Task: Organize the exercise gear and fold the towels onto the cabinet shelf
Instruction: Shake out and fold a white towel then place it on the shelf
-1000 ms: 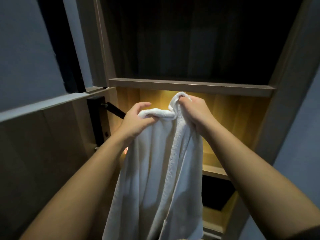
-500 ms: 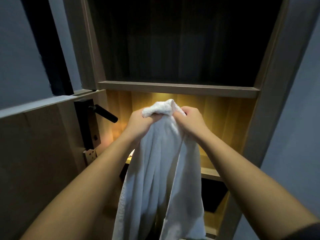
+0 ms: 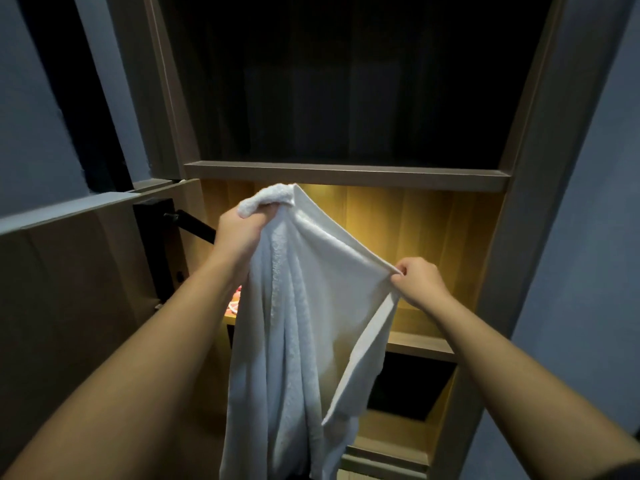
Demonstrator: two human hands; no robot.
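Observation:
A white towel (image 3: 298,323) hangs in front of the cabinet, long and bunched. My left hand (image 3: 242,233) grips its top corner in a fist, high at the centre left. My right hand (image 3: 417,280) pinches the towel's edge lower and to the right, so the top hem is stretched in a slant between the two hands. Behind the towel is the lit wooden shelf (image 3: 420,344) of the cabinet, partly hidden by the cloth.
An upper shelf board (image 3: 346,174) crosses above the hands, with a dark compartment over it. A door with a black handle (image 3: 192,221) stands at the left. Something pink (image 3: 232,306) lies on the lit shelf's left end. A darker compartment sits below.
My hands were together at the towel's top. Now my right hand has slid down and to the right along the edge, spreading the towel, while my left hand keeps the corner up.

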